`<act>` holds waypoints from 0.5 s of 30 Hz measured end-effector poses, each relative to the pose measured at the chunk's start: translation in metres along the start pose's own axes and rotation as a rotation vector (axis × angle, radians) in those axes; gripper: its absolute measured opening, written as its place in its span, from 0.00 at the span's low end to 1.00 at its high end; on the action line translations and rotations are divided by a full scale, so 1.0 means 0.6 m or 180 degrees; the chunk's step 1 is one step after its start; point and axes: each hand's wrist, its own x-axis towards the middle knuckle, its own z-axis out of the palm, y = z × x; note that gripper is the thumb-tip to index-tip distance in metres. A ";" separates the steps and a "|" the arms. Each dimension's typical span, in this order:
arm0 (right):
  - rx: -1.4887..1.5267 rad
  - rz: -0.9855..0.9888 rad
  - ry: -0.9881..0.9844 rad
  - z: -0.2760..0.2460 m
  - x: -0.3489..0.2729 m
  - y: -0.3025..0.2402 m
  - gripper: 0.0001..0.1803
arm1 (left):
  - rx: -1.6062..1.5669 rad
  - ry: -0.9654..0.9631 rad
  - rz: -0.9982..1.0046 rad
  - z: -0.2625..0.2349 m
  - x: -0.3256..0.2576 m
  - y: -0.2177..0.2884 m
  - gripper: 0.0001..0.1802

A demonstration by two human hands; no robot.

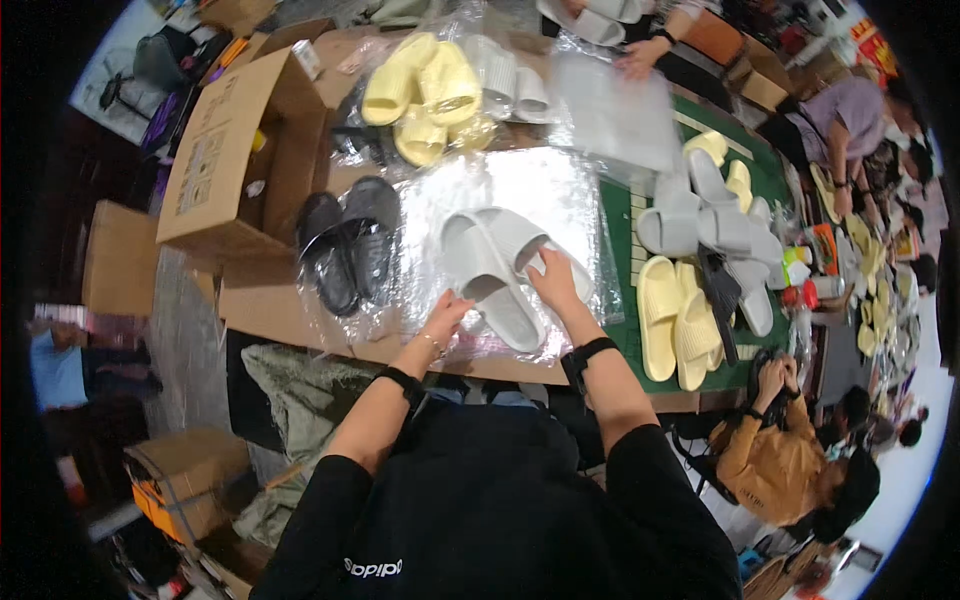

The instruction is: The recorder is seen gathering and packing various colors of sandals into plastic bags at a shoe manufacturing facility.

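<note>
Slipper pair (480, 250) on plastic bags (530, 178) before you; bagged pair (365, 240) to your left, carton (225, 150) past it; more bagged slippers (450, 80) behind; loose slippers (720, 230) on mat (630, 330), right

The person (480, 500) here wears a black short-sleeved top (490, 460) with white lettering (373, 568), black straps (403, 385) round both forearms (618, 390) and a thin left-wrist bracelet (435, 345)

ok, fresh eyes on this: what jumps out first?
Likely the pale grey slippers at the centre, on shiny clear plastic, with the left hand and right hand at them. Then the colour: bagged yellow slippers at the table's far side, and loose yellow slides on the green mat to the right.
</note>
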 end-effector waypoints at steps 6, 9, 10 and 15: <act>-0.0071 -0.0490 -0.0174 0.084 0.041 -0.063 0.07 | -0.0038 0.0097 0.0247 -0.024 0.024 -0.022 0.49; -0.0406 -0.0005 -0.0200 0.102 0.026 0.037 0.08 | -0.0163 -0.0472 0.0565 0.042 -0.022 0.029 0.40; 0.0041 -0.0050 -0.0458 0.092 0.014 -0.029 0.09 | 0.1770 -0.0075 0.1005 -0.005 -0.007 -0.012 0.27; 0.0037 0.0118 0.0289 0.044 -0.008 -0.013 0.17 | 0.0058 0.0515 0.1377 0.042 0.136 -0.146 0.27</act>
